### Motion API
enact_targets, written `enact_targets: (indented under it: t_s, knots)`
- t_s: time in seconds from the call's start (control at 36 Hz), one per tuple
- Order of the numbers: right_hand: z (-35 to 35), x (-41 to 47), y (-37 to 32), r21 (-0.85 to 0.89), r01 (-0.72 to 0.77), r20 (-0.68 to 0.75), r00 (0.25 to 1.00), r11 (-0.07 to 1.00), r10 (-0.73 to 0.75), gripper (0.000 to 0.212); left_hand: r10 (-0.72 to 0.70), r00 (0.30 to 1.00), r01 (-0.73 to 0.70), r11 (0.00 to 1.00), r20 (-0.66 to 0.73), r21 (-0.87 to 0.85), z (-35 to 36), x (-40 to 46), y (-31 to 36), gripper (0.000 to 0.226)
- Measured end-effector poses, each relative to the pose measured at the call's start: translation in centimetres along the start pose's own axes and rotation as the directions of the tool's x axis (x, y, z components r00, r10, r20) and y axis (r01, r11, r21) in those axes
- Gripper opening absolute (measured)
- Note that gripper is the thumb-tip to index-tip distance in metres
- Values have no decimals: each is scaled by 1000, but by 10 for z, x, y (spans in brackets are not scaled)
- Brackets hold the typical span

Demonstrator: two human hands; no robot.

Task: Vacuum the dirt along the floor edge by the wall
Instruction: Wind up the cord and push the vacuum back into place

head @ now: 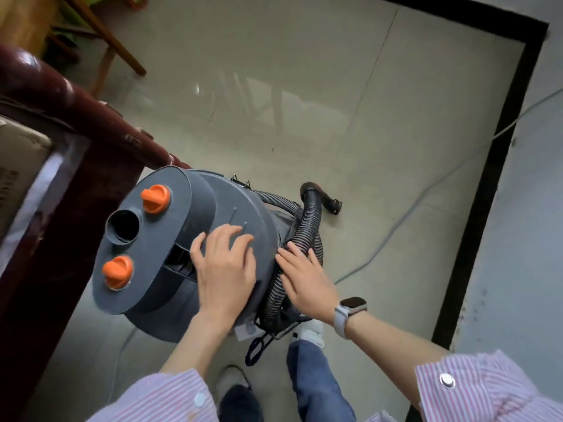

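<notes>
From the head view, the grey canister vacuum (185, 239) stands in the lower left-centre of the frame, just beside a dark red wooden furniture piece (76, 123) at the left. Its top carries two orange knobs (155, 197) and an open round port (124, 225). The left hand (224, 269) lies flat on the vacuum's lid with fingers spread and fairly straight, pressing or steadying rather than gripping. The right hand (304, 277), a watch (350, 312) on its wrist, reaches with loosely extended fingers onto the coiled ribbed hose (304, 233) at the right side of the canister; whether any finger curls round the hose cannot be told from here. The hose loops around the body, and its black end fitting (333, 205) lies on the floor (335, 102) just right of centre, pointing nowhere near the wall.

A thin cable (426, 193) runs across the tiles toward the right edge. The black skirting band (499, 166), where floor meets wall (524, 239), runs down the right side of the frame, well apart from the hose end.

As a judgement, the task looks barely begun: the hose appears wound around the machine, no nozzle is at the floor edge, and no cleaned stretch can be told apart. Left to do: free the hose, bring its end to the skirting, and work along it.
</notes>
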State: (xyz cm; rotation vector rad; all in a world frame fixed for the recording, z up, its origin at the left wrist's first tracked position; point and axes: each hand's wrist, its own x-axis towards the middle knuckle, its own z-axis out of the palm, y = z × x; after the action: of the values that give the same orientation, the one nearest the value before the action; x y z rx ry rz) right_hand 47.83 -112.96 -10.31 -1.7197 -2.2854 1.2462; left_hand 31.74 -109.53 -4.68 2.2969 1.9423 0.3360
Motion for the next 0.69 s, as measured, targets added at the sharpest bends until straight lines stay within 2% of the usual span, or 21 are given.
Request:
enact_targets:
  t_s: [0.03,0.08,0.17,0.22,0.31,0.39,0.44,0.53,0.64,0.69]
  knots:
    - [4,-3,-2,-47,-6,16,1000,999,7,73,-6,1000,6,1000,-3,10,-5,-9,-4,19]
    - [6,-6,-7,-76,-51,20,998,996,53,57,-19,1000,19,999,-13,41,-13,-27,-15,22]
    - [3,-11,-24,83,-119,-58,991,989,124,51,-75,997,75,994,-8,75,-22,-47,-34,32]
    - [3,-14,-40,177,-86,-148,983,981,113,56,-131,991,129,988,17,87,-27,-57,-49,43]
    - [14,-17,-65,101,-2,-233,972,995,26,63,-220,971,210,972,92,104,-33,-66,-73,62]
    - [33,-12,-89,19,-42,-234,971,999,45,69,-262,947,243,962,186,121,-37,-67,-95,74]
    - [45,-7,-102,30,-112,-261,958,993,116,70,-241,938,214,968,247,132,-36,-67,-110,76]
    - [52,3,-115,169,-204,-306,919,964,248,63,-149,937,109,984,315,139,-30,-66,-126,72]
    - [58,11,-120,234,-236,-396,863,943,314,54,-49,968,10,988,246,154,-24,-65,-133,71]
    - [60,12,-122,253,-243,-416,846,936,332,52,-30,974,0,991,225,131,-22,-64,-134,84]
